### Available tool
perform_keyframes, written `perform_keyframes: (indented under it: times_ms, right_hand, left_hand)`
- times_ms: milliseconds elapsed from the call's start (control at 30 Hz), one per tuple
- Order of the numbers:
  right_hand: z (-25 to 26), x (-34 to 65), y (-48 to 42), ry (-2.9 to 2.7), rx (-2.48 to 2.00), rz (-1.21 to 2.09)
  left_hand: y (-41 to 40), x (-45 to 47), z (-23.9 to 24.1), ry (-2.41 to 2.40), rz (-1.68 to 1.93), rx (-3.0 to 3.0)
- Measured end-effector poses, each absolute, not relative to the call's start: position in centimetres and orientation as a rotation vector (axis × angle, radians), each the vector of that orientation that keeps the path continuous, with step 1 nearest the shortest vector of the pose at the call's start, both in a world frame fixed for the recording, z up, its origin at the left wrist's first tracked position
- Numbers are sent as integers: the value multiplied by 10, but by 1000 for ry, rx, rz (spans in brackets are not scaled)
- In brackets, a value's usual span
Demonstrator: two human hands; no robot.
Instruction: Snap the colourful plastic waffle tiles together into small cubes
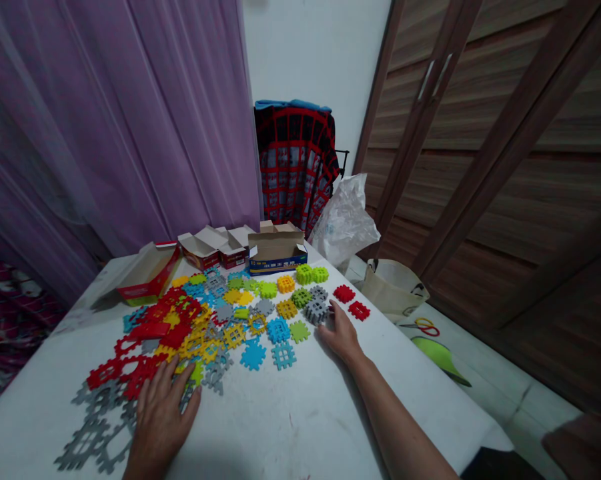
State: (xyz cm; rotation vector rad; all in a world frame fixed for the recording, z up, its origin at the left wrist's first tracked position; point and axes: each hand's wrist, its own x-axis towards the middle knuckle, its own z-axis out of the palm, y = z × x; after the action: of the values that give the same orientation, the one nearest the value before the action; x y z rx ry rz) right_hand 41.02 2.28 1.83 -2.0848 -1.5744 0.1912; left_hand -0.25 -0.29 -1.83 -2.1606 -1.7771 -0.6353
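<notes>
My left hand (165, 407) lies palm down, fingers spread, over the near edge of a loose pile of plastic interlocking building tiles. Under and beside its fingertips are red tiles (143, 373) and a lime tile (197, 373); grey tiles (87, 437) lie to its left. My right hand (339, 335) rests at the right side of a stack of grey tiles (316, 311), thumb in front and fingers behind it. Around that stack are small stacks of green (301, 298), yellow (286, 309), blue (279, 329) and red tiles (359, 311).
Open cardboard boxes stand along the table's far edge, among them a blue box (277, 267) and a red-green box (150, 290). A clear plastic bag (347, 223) hangs by the right edge. Below are a cream bag (393, 287) and red-handled scissors (427, 327). Wooden wardrobe doors (505, 153) line the right.
</notes>
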Motion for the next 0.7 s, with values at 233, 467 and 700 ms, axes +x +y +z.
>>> perform_keyframes:
  times_ms: [233, 467, 700]
  right_hand:
    - [28, 441, 41, -1599, -2196, 255]
    - [36, 441, 66, -1690, -2250, 300]
    - [34, 444, 72, -1772, -2256, 288]
  left_hand:
    - [-2, -3, -24, -1801, -622, -2149]
    - [3, -16, -31, -1822, -497, -2172]
    - [9, -30, -42, -1785, -439, -2208]
